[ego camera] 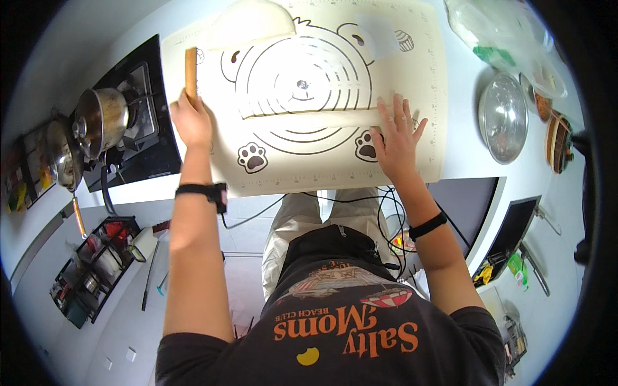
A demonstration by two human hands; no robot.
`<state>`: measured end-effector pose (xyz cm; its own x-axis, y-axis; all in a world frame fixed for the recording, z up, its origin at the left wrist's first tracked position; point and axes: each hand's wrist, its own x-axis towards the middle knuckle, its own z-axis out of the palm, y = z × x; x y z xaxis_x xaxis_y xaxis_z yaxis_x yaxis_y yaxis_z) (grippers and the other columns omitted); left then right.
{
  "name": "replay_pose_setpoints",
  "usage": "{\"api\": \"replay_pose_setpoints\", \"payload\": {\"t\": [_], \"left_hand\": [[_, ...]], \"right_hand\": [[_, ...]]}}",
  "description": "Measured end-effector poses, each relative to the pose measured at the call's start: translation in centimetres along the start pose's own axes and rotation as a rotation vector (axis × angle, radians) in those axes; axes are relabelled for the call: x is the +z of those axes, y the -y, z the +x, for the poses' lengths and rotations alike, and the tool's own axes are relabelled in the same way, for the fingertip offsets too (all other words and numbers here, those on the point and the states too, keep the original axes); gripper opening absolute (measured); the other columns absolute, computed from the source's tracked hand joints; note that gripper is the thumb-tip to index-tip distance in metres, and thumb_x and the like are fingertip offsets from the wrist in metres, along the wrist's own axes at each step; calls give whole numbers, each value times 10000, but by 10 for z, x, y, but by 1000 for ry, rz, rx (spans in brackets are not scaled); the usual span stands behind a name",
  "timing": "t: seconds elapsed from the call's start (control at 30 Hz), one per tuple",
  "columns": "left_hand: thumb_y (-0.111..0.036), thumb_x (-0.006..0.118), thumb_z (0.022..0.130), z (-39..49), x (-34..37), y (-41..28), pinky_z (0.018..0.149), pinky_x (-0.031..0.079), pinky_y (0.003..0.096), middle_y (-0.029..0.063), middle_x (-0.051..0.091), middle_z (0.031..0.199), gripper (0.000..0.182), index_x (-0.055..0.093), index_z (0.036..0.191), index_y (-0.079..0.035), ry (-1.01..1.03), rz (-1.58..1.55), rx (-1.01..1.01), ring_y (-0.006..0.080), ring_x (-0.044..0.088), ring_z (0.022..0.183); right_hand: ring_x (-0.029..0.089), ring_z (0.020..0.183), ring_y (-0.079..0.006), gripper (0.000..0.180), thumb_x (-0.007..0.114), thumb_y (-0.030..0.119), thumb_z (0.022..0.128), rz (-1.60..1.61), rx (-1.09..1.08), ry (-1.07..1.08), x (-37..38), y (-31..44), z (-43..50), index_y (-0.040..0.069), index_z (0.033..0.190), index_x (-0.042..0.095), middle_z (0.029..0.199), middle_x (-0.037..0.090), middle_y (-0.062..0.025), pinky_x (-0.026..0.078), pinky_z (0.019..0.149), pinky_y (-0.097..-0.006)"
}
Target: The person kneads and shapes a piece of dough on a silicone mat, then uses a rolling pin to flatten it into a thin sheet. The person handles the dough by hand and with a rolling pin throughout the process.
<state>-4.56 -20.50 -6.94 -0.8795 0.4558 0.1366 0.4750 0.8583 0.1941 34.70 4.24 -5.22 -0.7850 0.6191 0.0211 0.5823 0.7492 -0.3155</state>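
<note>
My left hand [193,123] is closed around a short wooden stick [191,72], which points away from me at the mat's left side. Whether the stick is a rolling pin or a handle I cannot tell. A long, pale strip of dough [314,119] lies across the printed circles of a cream silicone kneading mat [309,166]. My right hand [398,140] rests palm down with fingers spread, the fingertips at the strip's right end. Farther back, a large smooth piece of dough [253,21] covers the mat's upper left, partly cut off by the view's edge.
A gas hob [145,120] with a steel pot [104,120] and a pan [65,154] adjoins the mat's left. On the right stand a metal bowl [504,118] and plastic bags [502,34]. Black cables [386,207] hang before the counter's front edge.
</note>
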Motion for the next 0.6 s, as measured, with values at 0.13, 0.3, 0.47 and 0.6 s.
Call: {"api": "replay_pose_setpoints", "payload": {"t": [0.13,0.3,0.47,0.6], "left_hand": [[-222,670,1000,54,-23,-36,1016,488,542,265,597,1297,526,561,1481,-41,-175,14,130,427,593,1183],[-340,606,1005,-19,-6,-171,1220,240,637,219,431,1635,647,474,1562,-39,-87,-289,537,418,418,1492],[-383,572,1012,-117,5,-191,1226,207,679,184,339,1708,664,446,1599,-100,300,-370,520,430,334,1552],[-553,685,914,-194,-44,-140,1150,259,760,72,360,1719,804,426,1630,-295,390,-138,779,450,349,1541]], "right_hand": [[263,1597,-405,669,644,332,1020,65,27,-36,-4,13,-2,167,1630,422,1731,291,-168,81,1177,-803],[310,1575,-375,703,672,337,976,118,-118,-96,9,69,64,142,1611,443,1706,331,-189,178,1195,-753],[364,1530,-410,687,671,403,936,67,-64,-92,27,78,67,134,1551,522,1681,366,-186,276,1163,-729],[322,1552,-449,694,697,435,914,82,-183,85,0,70,-50,260,1564,529,1697,346,-192,250,1190,-721]]}}
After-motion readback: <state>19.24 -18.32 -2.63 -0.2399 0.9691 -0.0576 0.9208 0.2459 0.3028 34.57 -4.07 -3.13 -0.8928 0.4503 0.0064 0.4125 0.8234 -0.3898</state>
